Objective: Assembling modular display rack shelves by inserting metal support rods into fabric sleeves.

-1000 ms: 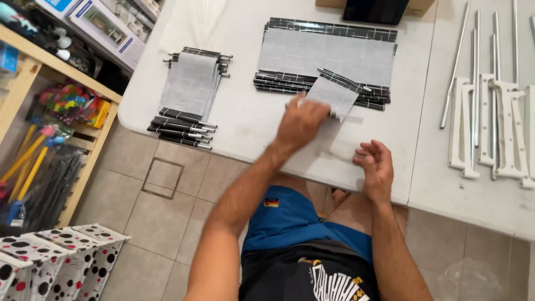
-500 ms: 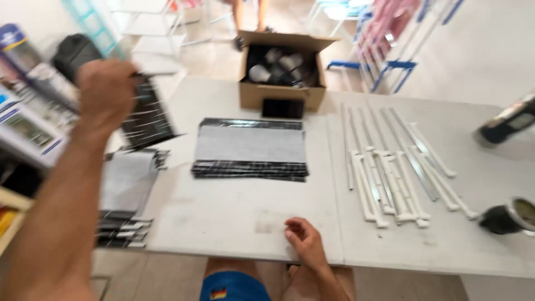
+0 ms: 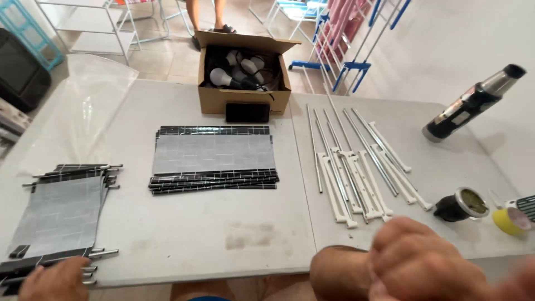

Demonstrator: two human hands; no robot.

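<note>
My left hand (image 3: 53, 278) lies at the bottom left, on the near end of a stack of grey fabric panels with black edges and metal rods (image 3: 58, 214). Its fingers are hidden. My right hand (image 3: 423, 267) is close to the camera at the bottom right, blurred and curled into a fist, with nothing seen in it. A second, wider stack of the same grey and black panels (image 3: 214, 153) lies in the middle of the white table (image 3: 223, 234), apart from both hands.
White plastic rails and metal rods (image 3: 356, 178) lie right of centre. At the back stands a cardboard box (image 3: 212, 103) with a black phone (image 3: 247, 112) leaning on it. A flask (image 3: 471, 103), a black cup (image 3: 461, 205) and a yellow roll (image 3: 510, 220) are at right. A clear plastic bag (image 3: 83, 111) lies at left.
My left hand, raised half a second ago with a black-edged panel, has come down onto the left stack. My right hand has lifted off the table toward the camera. The view tilted up.
</note>
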